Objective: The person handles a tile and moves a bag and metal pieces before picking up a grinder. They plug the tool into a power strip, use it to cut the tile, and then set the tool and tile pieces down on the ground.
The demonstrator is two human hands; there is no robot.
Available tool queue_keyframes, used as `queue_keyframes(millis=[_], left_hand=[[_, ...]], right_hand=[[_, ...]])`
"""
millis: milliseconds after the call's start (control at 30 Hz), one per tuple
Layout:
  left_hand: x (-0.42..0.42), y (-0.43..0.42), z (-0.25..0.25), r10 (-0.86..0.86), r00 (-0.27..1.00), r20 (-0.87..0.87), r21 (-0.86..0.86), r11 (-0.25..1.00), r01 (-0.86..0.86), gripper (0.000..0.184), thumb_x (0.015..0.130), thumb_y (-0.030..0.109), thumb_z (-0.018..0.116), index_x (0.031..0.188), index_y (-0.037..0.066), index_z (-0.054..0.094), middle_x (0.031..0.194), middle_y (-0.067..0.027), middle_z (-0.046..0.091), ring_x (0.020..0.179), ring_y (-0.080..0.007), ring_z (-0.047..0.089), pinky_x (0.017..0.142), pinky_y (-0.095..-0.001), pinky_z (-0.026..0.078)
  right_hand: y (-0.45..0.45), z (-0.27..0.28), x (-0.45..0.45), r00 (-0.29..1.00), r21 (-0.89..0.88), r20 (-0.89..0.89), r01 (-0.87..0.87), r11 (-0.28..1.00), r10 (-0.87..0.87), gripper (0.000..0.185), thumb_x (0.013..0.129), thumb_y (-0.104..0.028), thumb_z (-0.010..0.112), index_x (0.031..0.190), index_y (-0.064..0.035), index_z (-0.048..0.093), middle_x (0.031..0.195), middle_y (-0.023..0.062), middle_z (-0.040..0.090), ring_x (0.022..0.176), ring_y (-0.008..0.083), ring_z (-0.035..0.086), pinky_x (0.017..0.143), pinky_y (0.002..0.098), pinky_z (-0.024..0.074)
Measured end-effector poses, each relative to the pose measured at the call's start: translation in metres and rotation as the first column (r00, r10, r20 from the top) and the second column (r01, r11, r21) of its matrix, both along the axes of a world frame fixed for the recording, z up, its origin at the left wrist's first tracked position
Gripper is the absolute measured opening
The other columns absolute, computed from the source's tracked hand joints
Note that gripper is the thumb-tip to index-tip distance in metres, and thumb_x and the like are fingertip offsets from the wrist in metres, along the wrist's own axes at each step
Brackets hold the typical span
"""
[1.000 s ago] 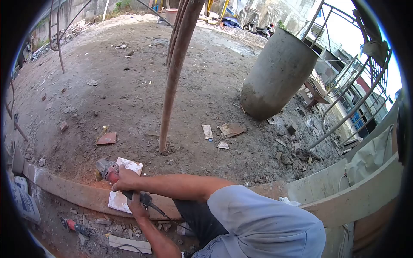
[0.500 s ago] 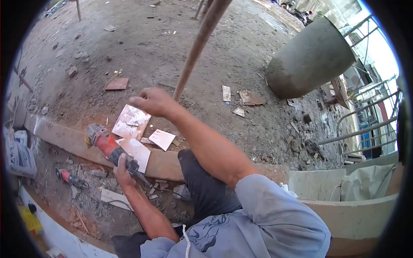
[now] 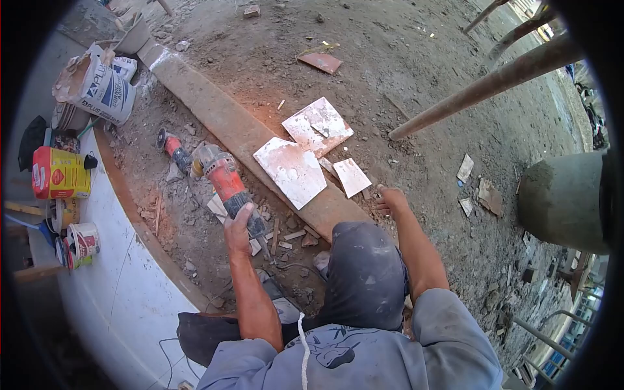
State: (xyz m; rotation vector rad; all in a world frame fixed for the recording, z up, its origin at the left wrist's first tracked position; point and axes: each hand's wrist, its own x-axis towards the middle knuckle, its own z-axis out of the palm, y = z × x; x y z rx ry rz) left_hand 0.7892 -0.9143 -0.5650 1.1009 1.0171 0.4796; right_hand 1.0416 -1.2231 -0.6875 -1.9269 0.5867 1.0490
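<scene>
My left hand is wrapped round the rear body of a red and grey angle grinder, whose head points up and left. My right hand hangs beside my knee with loosely bent fingers slightly apart, and no object shows in it. Close to it lies a small white tile piece. A larger tile with cut corners rests on the wooden plank. Behind it, a dusty tile carries a small shard on top. A second, smaller grinder lies on the dirt beyond the held one.
At left stand an adhesive bag, a yellow and red jug and a small bucket, by a curved white tiled surface. A slanting pole and a large grey cylinder stand right. Tile scraps litter the ground.
My view has swung left. My right hand has come down from above the tiles to beside my knee. The angle grinder stays in my left hand.
</scene>
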Motion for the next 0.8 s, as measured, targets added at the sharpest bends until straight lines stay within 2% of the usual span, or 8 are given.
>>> queue_keyframes(millis=[233, 367, 467, 533, 633, 700, 767, 800], left_hand=[[-0.037, -0.008, -0.001, 0.056, 0.98, -0.19, -0.009, 0.998, -0.059, 0.026, 0.081, 0.025, 0.069, 0.093, 0.002, 0.063, 0.075, -0.0068, 0.064, 0.059, -0.0163, 0.063, 0.052, -0.0286, 0.052], [-0.05, -0.016, 0.008, 0.077, 0.979, -0.188, -0.003, 0.997, -0.079, 0.028, 0.08, 0.026, 0.07, 0.093, 0.002, 0.063, 0.075, -0.0067, 0.064, 0.058, -0.0162, 0.063, 0.053, -0.0287, 0.051], [-0.057, -0.021, 0.01, 0.103, 0.978, -0.18, 0.004, 0.995, -0.104, 0.029, 0.08, 0.026, 0.07, 0.093, 0.001, 0.064, 0.075, -0.0061, 0.064, 0.059, -0.0158, 0.062, 0.054, -0.0282, 0.051], [-0.063, -0.022, 0.011, 0.099, 0.974, -0.206, -0.01, 0.995, -0.103, 0.029, 0.08, 0.026, 0.07, 0.092, 0.001, 0.064, 0.075, -0.0057, 0.063, 0.059, -0.0156, 0.062, 0.055, -0.0282, 0.051], [-0.065, -0.024, 0.016, 0.104, 0.964, -0.245, -0.01, 0.994, -0.11, 0.029, 0.079, 0.026, 0.071, 0.092, 0.001, 0.064, 0.075, -0.0054, 0.063, 0.06, -0.0154, 0.061, 0.056, -0.0285, 0.05], [-0.066, -0.026, 0.018, 0.12, 0.959, -0.255, 0.002, 0.992, -0.124, 0.029, 0.079, 0.026, 0.071, 0.092, 0.001, 0.064, 0.075, -0.0054, 0.063, 0.061, -0.0153, 0.061, 0.056, -0.0288, 0.05], [-0.069, -0.026, 0.014, 0.11, 0.954, -0.28, 0.038, 0.994, -0.104, 0.029, 0.079, 0.026, 0.071, 0.093, 0.001, 0.064, 0.075, -0.0057, 0.063, 0.062, -0.0152, 0.061, 0.056, -0.029, 0.05], [-0.071, -0.027, 0.012, 0.121, 0.951, -0.283, 0.041, 0.993, -0.114, 0.029, 0.079, 0.026, 0.071, 0.093, 0.001, 0.064, 0.075, -0.0057, 0.063, 0.062, -0.0152, 0.061, 0.056, -0.029, 0.05]], right_hand=[[0.037, -0.017, -0.002, 0.983, 0.139, -0.144, 0.131, 0.982, -0.111, 0.048, 0.09, -0.04, 0.058, 0.119, -0.0017, 0.051, 0.098, 0.0167, 0.062, 0.078, 0.0253, 0.061, 0.061, 0.036, 0.0519], [0.059, -0.015, -0.002, 0.962, 0.228, -0.232, 0.196, 0.954, -0.142, 0.044, 0.09, -0.036, 0.06, 0.118, -0.0023, 0.051, 0.098, 0.0158, 0.062, 0.079, 0.025, 0.062, 0.061, 0.0361, 0.0529], [0.064, -0.029, -0.002, 0.935, 0.22, -0.24, 0.314, 0.923, -0.261, 0.037, 0.091, -0.028, 0.059, 0.118, -0.0035, 0.052, 0.099, 0.0152, 0.062, 0.081, 0.0257, 0.063, 0.064, 0.0375, 0.0548], [0.064, -0.037, -0.001, 0.88, 0.314, -0.26, 0.466, 0.827, -0.397, 0.032, 0.091, -0.02, 0.058, 0.118, -0.0044, 0.052, 0.099, 0.0133, 0.062, 0.085, 0.0262, 0.064, 0.07, 0.0402, 0.0565], [0.061, -0.042, 0.017, 0.908, 0.463, -0.255, 0.415, 0.783, -0.331, 0.031, 0.09, -0.015, 0.057, 0.119, -0.0045, 0.052, 0.103, 0.0119, 0.063, 0.09, 0.0258, 0.065, 0.076, 0.0433, 0.0571], [0.08, -0.001, 0.014, 0.892, 0.537, -0.238, 0.451, 0.713, -0.385, 0.032, 0.09, -0.012, 0.056, 0.121, -0.0042, 0.05, 0.108, 0.0103, 0.063, 0.092, 0.0246, 0.065, 0.078, 0.0436, 0.0566], [0.096, 0.02, 0.014, 0.931, 0.689, -0.163, 0.343, 0.639, -0.325, 0.033, 0.091, -0.012, 0.055, 0.123, -0.0034, 0.051, 0.112, 0.0104, 0.062, 0.095, 0.0229, 0.063, 0.076, 0.042, 0.0547], [0.103, 0.019, 0.017, 0.95, 0.685, -0.159, 0.303, 0.663, -0.27, 0.035, 0.091, -0.01, 0.055, 0.124, -0.0025, 0.05, 0.116, 0.0093, 0.06, 0.102, 0.0227, 0.06, 0.085, 0.0406, 0.0509]])
